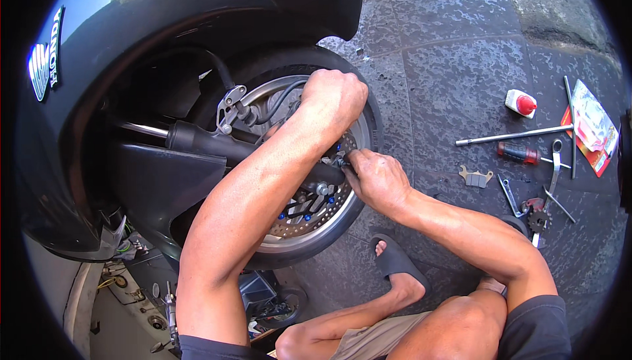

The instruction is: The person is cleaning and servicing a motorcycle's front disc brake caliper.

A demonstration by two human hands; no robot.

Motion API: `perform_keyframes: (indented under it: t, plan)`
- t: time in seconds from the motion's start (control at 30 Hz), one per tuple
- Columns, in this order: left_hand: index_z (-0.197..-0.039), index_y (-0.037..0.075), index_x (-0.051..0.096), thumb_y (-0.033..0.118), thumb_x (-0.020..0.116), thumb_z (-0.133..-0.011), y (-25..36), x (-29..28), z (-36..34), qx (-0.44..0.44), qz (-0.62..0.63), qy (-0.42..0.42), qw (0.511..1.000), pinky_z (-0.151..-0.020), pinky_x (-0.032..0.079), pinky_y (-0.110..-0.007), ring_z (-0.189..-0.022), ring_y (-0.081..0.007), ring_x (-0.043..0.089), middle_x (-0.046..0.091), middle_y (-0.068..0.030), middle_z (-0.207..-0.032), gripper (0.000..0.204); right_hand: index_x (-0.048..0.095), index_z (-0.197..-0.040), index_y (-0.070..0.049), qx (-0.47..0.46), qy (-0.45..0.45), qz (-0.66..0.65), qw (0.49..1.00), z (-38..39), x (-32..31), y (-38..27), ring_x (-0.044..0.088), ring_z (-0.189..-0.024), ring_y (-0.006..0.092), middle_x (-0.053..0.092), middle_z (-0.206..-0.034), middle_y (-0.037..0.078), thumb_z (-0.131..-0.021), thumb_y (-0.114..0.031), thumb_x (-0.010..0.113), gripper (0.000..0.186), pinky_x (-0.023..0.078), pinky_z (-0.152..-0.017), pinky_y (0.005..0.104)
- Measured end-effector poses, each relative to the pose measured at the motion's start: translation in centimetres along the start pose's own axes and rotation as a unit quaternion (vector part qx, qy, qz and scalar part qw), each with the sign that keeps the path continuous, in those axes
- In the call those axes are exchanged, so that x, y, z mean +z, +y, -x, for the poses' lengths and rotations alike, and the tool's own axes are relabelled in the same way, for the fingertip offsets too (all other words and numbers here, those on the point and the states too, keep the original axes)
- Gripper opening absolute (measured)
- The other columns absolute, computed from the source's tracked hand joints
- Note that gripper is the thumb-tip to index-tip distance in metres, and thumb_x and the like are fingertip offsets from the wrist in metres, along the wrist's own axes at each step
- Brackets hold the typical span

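Observation:
A dark scooter's front wheel point(372, 123) carries a drilled brake disc point(289, 227) with blue bolts and a dark fork point(201, 140). My left hand point(332, 100) is curled at the upper wheel rim, beside a black hose point(280, 96) and a silver bracket point(230, 106); its fingertips and whatever they grip are hidden. My right hand point(375, 182) is closed at the disc's right side, by the lower end of the fork, with thumb and fingers around something small that I cannot make out. My left forearm hides part of the wheel centre.
Right on the dark tiles point(461, 70) lie a red-capped bottle point(520, 103), T-bar wrench point(487, 137), screwdriver point(517, 152), brake pad point(474, 177), several wrenches point(508, 195) and a blister card point(589, 129). Black bodywork point(145, 17) overhangs the wheel. More machinery point(138, 294) stands lower left.

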State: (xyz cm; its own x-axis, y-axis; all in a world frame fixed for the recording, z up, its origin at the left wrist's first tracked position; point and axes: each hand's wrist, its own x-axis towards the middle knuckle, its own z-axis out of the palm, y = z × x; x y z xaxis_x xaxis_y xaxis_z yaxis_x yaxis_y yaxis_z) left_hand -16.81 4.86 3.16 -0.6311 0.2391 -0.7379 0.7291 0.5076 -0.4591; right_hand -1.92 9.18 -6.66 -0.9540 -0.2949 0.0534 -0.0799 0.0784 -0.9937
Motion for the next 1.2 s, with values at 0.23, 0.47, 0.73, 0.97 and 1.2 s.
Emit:
perform_keyframes:
  t: [0.23,0.47,0.73,0.97,1.2]
  plan:
    - [-0.082,0.006,0.077,0.008,0.072,-0.073,0.2,0.0,0.1,0.006,0.017,0.023,1.0,-0.07,0.06,-0.039,-0.082,-0.0307,0.074,0.074,-0.0165,-0.084,0.011,0.06,-0.087,0.001,-0.059,-0.009,0.1,0.993,-0.3,0.0,0.0,0.068,-0.081,0.0339,0.064,-0.084,0.019,-0.085,-0.013,0.062,0.014,0.057,-0.067,0.0442]
    - [-0.083,0.006,0.077,0.008,0.071,-0.072,-0.2,-0.4,0.4,-0.003,0.023,0.011,1.0,-0.072,0.06,-0.039,-0.084,-0.0309,0.074,0.074,-0.0167,-0.088,0.013,0.059,-0.083,0.0,-0.051,-0.002,0.12,0.992,-0.7,0.9,-0.5,0.067,-0.074,0.0342,0.064,-0.076,0.017,-0.088,-0.021,0.064,0.022,0.056,-0.065,0.0452]
    - [-0.087,0.006,0.077,0.008,0.073,-0.072,-0.5,-0.3,-0.1,-0.001,0.036,-0.003,0.999,-0.075,0.06,-0.04,-0.088,-0.0313,0.074,0.074,-0.0169,-0.091,0.017,0.06,-0.085,0.0,-0.001,0.014,0.075,0.997,-0.3,0.5,-0.8,0.068,-0.071,0.0373,0.065,-0.074,0.018,-0.094,-0.023,0.059,0.025,0.057,-0.062,0.0462]
    - [-0.09,0.006,0.078,0.008,0.073,-0.073,-0.4,-0.1,-0.4,-0.001,0.037,-0.002,0.999,-0.076,0.06,-0.039,-0.089,-0.0311,0.074,0.074,-0.0171,-0.094,0.018,0.06,-0.085,0.0,-0.012,-0.009,0.104,0.994,-0.8,0.6,-0.7,0.067,-0.069,0.0388,0.064,-0.073,0.019,-0.094,-0.025,0.059,0.026,0.056,-0.064,0.0486]
    - [-0.089,0.005,0.077,0.009,0.074,-0.073,-0.5,-0.3,-0.3,-0.005,0.043,-0.006,0.999,-0.077,0.059,-0.039,-0.09,-0.0303,0.073,0.074,-0.0167,-0.094,0.017,0.06,-0.084,0.0,0.043,-0.023,0.066,0.997,-0.1,0.1,-0.9,0.068,-0.071,0.0393,0.066,-0.076,0.02,-0.094,-0.024,0.058,0.026,0.055,-0.065,0.0487]
